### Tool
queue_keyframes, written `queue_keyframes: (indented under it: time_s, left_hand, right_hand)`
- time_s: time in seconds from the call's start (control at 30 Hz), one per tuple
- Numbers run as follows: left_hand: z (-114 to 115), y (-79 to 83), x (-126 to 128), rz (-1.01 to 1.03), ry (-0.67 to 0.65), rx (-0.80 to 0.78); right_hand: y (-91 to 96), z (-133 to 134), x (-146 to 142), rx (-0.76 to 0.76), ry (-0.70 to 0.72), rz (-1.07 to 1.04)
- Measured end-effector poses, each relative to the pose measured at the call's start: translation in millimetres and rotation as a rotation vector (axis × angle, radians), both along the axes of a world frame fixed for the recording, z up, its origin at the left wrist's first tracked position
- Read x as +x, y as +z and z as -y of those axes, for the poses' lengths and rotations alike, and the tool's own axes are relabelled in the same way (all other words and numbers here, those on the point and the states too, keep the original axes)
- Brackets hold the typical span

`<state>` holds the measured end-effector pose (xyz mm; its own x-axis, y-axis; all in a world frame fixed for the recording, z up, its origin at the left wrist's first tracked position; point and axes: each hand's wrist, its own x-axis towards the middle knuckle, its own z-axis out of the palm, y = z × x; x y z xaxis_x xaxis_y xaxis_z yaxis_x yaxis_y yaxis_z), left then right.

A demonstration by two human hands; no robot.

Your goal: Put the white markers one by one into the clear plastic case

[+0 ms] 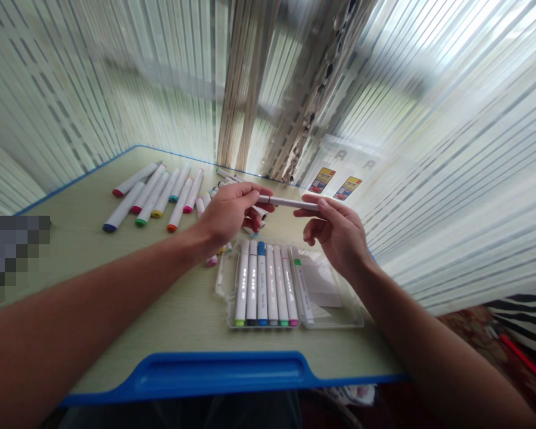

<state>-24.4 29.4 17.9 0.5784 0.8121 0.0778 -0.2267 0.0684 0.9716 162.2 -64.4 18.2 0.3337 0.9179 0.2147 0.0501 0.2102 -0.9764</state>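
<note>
A white marker (290, 203) is stretched level between my two hands above the desk. My left hand (234, 211) pinches its left end, where a thin dark ring shows. The other end sits between the thumb and fingers of my right hand (337, 229). Below them lies an open clear plastic case (290, 325). Its left part holds a row of several white markers (268, 286) with coloured ends, one with a blue cap (261, 249). A green-banded marker (304, 292) lies in its right part beside a pale sheet (324, 283).
Loose white markers with coloured ends (161, 190) lie at the desk's left, with more partly behind my left hand. A clear plastic container (339, 161) with two yellow labels stands at the back right. The desk (161, 316) has a blue rim; striped curtains (161, 77) hang behind.
</note>
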Motion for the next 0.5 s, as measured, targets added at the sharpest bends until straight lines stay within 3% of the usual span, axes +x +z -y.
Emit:
queue_keyframes:
  time_s: [0.5]
  left_hand:
    - [-1.5,0.3,-1.7,-0.013,-0.050,0.008]
  right_hand:
    - [1.2,-1.4,1.3,0.016,-0.054,0.003]
